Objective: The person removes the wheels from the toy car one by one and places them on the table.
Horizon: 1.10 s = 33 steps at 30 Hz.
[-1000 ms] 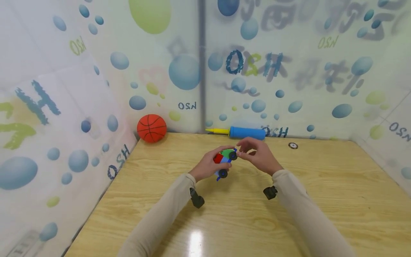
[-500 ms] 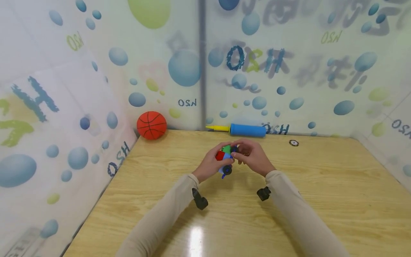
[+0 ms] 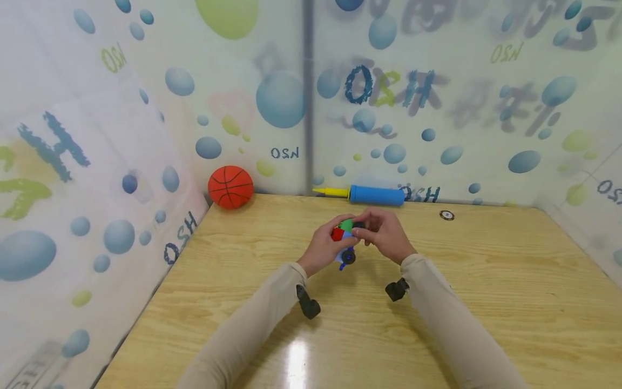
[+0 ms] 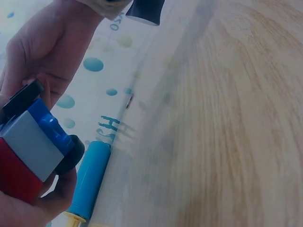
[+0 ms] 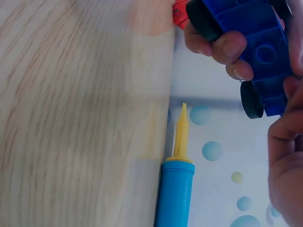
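My left hand (image 3: 322,247) grips a small toy car (image 3: 337,234) above the table, thumb on the near side. The car has red, green and pale blue blocks on a blue base with black wheels (image 3: 348,256). In the right wrist view the blue underside (image 5: 251,38) shows, with left-hand fingertips (image 5: 229,47) against it. My right hand (image 3: 386,235) pinches the car's far end at a black wheel, which its fingers partly hide. The left wrist view shows the pale block (image 4: 34,147) side-on, beside the blue edge and two wheels.
A red basketball (image 3: 230,187) stands at the table's back left corner. Along the back wall lies a blue hand pump (image 3: 376,195) with a yellow nozzle (image 3: 331,192). A small round chip (image 3: 447,215) lies at the back right of the wooden table (image 3: 233,270).
My right thumb and fingers have come in from beside the car onto its far wheel, and now pinch there. The car and my left hand have shifted slightly right.
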{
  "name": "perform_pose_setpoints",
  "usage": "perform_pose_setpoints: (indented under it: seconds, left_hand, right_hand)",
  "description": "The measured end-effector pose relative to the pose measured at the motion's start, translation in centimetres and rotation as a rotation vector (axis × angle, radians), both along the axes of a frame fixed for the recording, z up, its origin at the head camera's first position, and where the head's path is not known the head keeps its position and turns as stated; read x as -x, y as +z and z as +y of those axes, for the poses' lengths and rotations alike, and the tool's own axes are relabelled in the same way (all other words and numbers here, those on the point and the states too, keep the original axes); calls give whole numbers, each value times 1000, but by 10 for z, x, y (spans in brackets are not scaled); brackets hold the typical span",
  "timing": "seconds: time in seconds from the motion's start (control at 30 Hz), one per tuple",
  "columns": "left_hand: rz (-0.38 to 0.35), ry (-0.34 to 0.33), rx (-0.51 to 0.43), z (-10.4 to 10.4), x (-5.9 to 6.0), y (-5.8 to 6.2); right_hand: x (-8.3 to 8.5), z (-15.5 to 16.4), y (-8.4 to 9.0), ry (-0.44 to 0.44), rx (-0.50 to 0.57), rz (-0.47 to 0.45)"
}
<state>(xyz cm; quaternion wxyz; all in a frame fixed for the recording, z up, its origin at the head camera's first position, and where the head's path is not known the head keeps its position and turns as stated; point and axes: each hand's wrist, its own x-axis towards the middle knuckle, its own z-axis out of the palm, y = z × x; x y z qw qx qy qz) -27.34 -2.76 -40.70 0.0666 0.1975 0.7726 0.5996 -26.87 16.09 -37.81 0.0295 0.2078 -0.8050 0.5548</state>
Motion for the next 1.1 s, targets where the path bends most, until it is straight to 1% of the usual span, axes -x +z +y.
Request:
perform_pose_setpoints:
  seconds: [0.1, 0.23, 0.3, 0.37, 0.47, 0.57, 0.67, 0.8, 1.0, 1.1]
  left_hand:
    - [4, 11, 7, 1, 0, -1]
    - [-5, 23, 13, 1, 1, -4]
    - [-15, 33, 14, 0, 1, -3]
    - [-22, 54, 12, -2, 2, -2]
    - [-20, 77, 15, -5, 3, 3]
    - [-16, 84, 31, -9, 5, 6]
    - [-23, 88, 47, -12, 6, 6]
    - [-24, 89, 57, -15, 5, 7]
    - [3, 70, 71, -15, 2, 11]
    - [6, 70, 80, -15, 1, 13]
  right_hand:
    - [0, 0, -2, 0, 16, 29]
    - [0, -2, -5, 0, -38, 124]
    - [2, -2, -6, -10, -40, 137]
    - [3, 0, -4, -20, -18, 123]
    - [7, 8, -2, -29, 47, 50]
    - [8, 18, 1, -20, 51, 7]
    - [11, 26, 1, -15, 0, -16]
    - [16, 33, -3, -46, -103, -48]
    - [32, 41, -15, -100, -238, -82]
    - [41, 43, -20, -123, -301, -115]
